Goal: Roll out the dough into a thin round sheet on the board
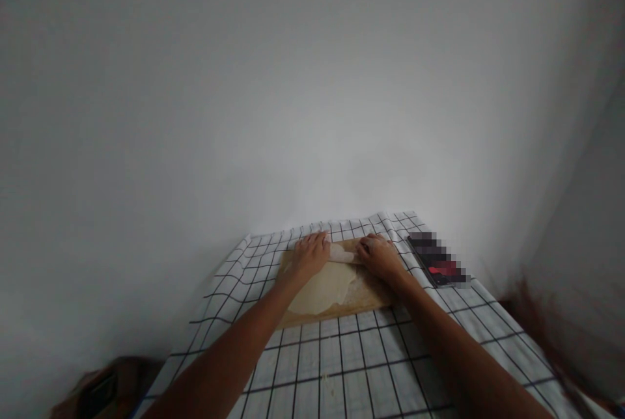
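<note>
A flat, pale sheet of dough (323, 287) lies on a wooden board (359, 298). A floured rolling pin (342, 253) lies across the dough's far edge. My left hand (310, 254) presses palm-down on the pin's left end. My right hand (379, 255) presses on its right end. Both forearms reach forward over the table.
The board rests on a white cloth with a black grid (351, 360) covering the table. A flat dark object (438, 260), blurred out, lies to the right of the board. A plain white wall stands just behind. Something brown (105, 390) sits low at the left.
</note>
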Demonstrator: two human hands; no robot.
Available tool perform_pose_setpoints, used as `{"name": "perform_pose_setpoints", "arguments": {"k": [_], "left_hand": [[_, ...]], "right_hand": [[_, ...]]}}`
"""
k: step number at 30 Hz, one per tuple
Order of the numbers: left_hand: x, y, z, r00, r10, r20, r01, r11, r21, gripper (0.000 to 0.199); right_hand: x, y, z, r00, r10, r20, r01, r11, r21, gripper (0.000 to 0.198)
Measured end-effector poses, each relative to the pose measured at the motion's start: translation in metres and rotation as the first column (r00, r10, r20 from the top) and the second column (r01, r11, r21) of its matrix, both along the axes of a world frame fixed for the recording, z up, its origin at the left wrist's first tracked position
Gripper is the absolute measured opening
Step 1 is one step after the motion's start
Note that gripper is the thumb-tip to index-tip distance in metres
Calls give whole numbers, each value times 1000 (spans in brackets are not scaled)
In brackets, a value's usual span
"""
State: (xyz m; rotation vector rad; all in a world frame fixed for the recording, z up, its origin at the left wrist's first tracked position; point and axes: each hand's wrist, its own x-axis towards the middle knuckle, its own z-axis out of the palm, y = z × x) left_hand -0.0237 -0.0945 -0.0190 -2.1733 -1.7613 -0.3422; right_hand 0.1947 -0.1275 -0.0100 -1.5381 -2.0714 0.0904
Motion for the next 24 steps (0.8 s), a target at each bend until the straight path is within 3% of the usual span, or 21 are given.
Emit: {"name": "perform_pose_setpoints", "arguments": {"k": [14, 19, 24], "left_hand": [[-23, -66, -4, 988, -141, -58, 146, 986, 78, 47], [-24, -75, -6, 991, -131, -31, 133, 989, 69, 46], [-21, -71, 0, 992, -127, -12, 127, 991, 31, 46]], "right_hand": [[-6, -8, -1, 995, 98, 2, -98, 995, 9, 34], [-6, -9, 1, 994, 113, 15, -113, 994, -2, 34], [-6, -13, 10, 963, 268, -12, -266, 960, 86, 26]]}}
